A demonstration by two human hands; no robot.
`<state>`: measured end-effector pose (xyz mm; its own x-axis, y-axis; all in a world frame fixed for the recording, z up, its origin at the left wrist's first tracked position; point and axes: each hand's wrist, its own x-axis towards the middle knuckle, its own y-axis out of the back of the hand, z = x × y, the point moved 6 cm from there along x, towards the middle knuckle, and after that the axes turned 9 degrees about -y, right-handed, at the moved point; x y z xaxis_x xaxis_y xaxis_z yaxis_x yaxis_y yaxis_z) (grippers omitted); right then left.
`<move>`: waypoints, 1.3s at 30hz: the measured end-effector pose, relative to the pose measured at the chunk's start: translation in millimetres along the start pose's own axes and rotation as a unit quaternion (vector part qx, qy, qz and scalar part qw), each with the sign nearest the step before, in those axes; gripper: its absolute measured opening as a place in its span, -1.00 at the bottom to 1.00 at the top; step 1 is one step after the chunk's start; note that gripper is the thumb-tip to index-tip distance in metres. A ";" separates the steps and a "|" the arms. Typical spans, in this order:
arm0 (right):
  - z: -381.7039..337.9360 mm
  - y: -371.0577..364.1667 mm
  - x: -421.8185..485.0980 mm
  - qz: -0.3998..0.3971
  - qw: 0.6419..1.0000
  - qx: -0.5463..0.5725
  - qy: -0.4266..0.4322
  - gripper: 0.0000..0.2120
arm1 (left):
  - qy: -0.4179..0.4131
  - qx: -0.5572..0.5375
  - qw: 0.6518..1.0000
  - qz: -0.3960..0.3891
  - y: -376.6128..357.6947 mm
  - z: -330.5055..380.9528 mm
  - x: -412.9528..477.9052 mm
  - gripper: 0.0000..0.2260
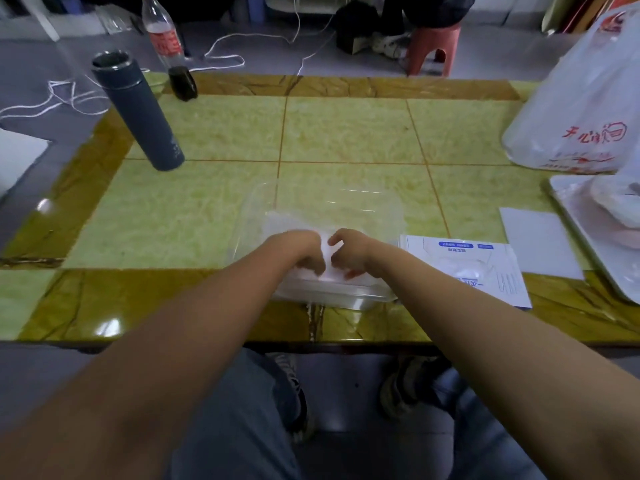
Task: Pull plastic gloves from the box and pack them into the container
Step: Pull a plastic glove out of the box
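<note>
Both hands are down inside the clear container (332, 295), which sits on the tabletop (194, 216) straight in front of the person. The left hand (299, 252) and the right hand (351, 254) are almost knuckle to knuckle over the container's near half. Their fingers curl down into the gloves (287, 221), which lie heaped there as a pale, crumpled film.

A white fold shows between the two hands, and each grip looks clenched on it, fingers closed round the plastic. The fingertips are buried in the heap from where I stand, so I can't quite say whether they pinch one glove or tamp the whole pile.

The box (485, 271) lies flat just to the right of the container, with its left end close against the container's right wall. Its long axis runs away from the container to the right. The opening in its top face points up, with a bit of white showing in it.

So the next glove lies to the right of both hands, and the right hand is the nearer. I'd judge a short reach over the container's right wall would do it, while the left holds the pile down. The container's far half looks to have room.
</note>
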<state>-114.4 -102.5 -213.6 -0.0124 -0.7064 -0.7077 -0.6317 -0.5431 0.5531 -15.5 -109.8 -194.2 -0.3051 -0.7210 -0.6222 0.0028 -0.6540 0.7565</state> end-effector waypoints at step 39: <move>176.0 110.9 -60.0 0.330 0.943 -0.038 0.021 -0.75 | -0.109 -0.126 0.969 0.184 -38.0 186.1 10.2 -0.33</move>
<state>-320.2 -40.4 -187.1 -0.3509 -0.9186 -0.1817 -0.4405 -0.0093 0.8977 -195.9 -49.7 -191.8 -0.4327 -0.8688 -0.2408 0.3738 -0.4160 0.8290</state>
